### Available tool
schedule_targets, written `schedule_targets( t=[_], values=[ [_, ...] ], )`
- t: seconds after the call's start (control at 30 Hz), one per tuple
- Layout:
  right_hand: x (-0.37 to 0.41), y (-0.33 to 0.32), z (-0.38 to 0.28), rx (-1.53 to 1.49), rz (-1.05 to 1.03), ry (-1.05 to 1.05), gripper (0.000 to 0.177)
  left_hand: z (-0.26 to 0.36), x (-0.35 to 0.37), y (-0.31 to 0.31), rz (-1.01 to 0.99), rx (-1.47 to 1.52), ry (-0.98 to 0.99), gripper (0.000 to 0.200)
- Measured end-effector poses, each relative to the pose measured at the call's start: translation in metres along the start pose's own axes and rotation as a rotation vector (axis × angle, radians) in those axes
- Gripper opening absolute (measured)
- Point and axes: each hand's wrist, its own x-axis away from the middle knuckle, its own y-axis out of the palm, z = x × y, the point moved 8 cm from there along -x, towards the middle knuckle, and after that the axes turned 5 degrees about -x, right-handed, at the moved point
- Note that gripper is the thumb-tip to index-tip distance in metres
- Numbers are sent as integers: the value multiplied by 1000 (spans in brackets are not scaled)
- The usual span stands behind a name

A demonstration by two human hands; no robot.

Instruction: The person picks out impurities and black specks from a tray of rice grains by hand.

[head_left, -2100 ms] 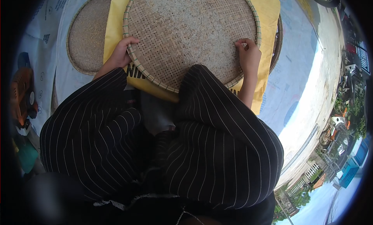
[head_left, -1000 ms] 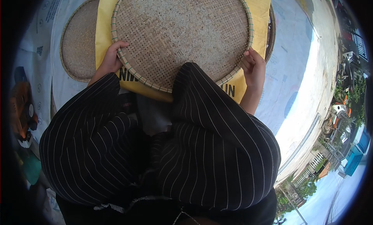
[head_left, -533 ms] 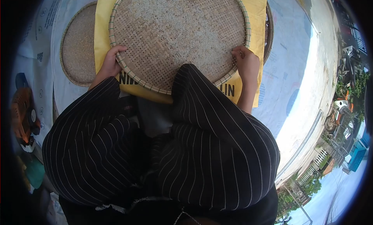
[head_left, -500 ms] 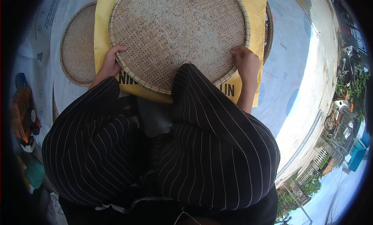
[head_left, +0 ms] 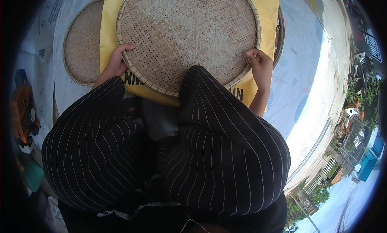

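A round woven bamboo winnowing tray [head_left: 155,51] with a bound rim spans the upper middle of the view. Pale grains [head_left: 189,25], which look like rice, are spread thinly over it, leaving bare weave at the lower left. My left hand [head_left: 119,60] grips the tray's left rim, thumb on top and fingers underneath. At the right rim, my right hand [head_left: 261,66] has thumb and fingertips pinched together; anything between them is too small to make out. My raised knee [head_left: 197,78] in striped trousers overlaps the tray's near edge.
A yellow sack [head_left: 108,15] with black lettering lies beneath the tray. Another round tray [head_left: 82,43] holding grain sits at the left, and a further tray's rim [head_left: 279,35] shows at the right. A pale printed sheet [head_left: 298,43] covers the ground. An orange machine [head_left: 22,112] stands far left.
My right hand has moved slightly outward and its fingertips have drawn together into a tighter pinch. The tray has shifted a little right in view; my left hand keeps its grip.
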Motion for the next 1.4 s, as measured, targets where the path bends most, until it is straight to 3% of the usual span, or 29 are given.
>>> schedule_targets(
  t=[0.03,0.07,0.13,0.17,0.23,0.4,0.47,0.57,0.6,0.67,0.77,0.9,0.97,1.0,1.07,1.1,1.17,1.4],
  values=[
    [0,-2,-3,-220,-11,-13,10,0,-1,0,-8,-2,-2,45],
    [2,-4,-4,-220,-14,-17,10,1,0,1,-6,0,2,45],
    [6,5,-10,-1044,-189,35,11,2,1,4,-24,4,12,46],
    [6,6,-12,-1044,-191,35,11,2,0,3,-22,5,13,46],
    [12,18,-36,-1828,-444,39,10,1,-2,1,-27,5,14,47],
    [7,26,-45,-2005,-602,22,9,2,0,3,-23,7,19,47],
    [-1,20,-18,-1324,-290,199,12,3,0,3,-16,5,27,48],
    [-8,9,-13,-1083,-199,148,14,1,-1,2,-22,14,13,48],
    [-10,10,-11,-1082,-199,150,14,1,-1,2,-23,15,11,48],
    [-7,16,-31,-1628,-459,35,16,0,-1,1,-23,15,7,48],
    [-5,17,-39,-1778,-460,-61,22,0,-1,-1,-12,10,10,48],
    [-4,15,-43,-1760,-509,-128,25,-1,-2,-3,5,9,-1,47],
    [-9,11,-21,-1277,-231,64,27,0,-2,-3,12,1,7,46],
    [-9,11,-22,-1276,-230,64,27,0,-2,-3,10,5,4,46],
    [-11,2,-22,-166,-47,-51,18,-1,-1,-2,9,9,0,46],
    [-10,4,-24,-166,-48,-50,18,0,-1,-2,8,11,-1,45],
    [-8,4,-29,339,30,-86,14,-1,-1,-2,5,13,-3,45],
    [-10,14,-25,433,125,-151,17,2,2,2,18,3,8,47]
  ],
)
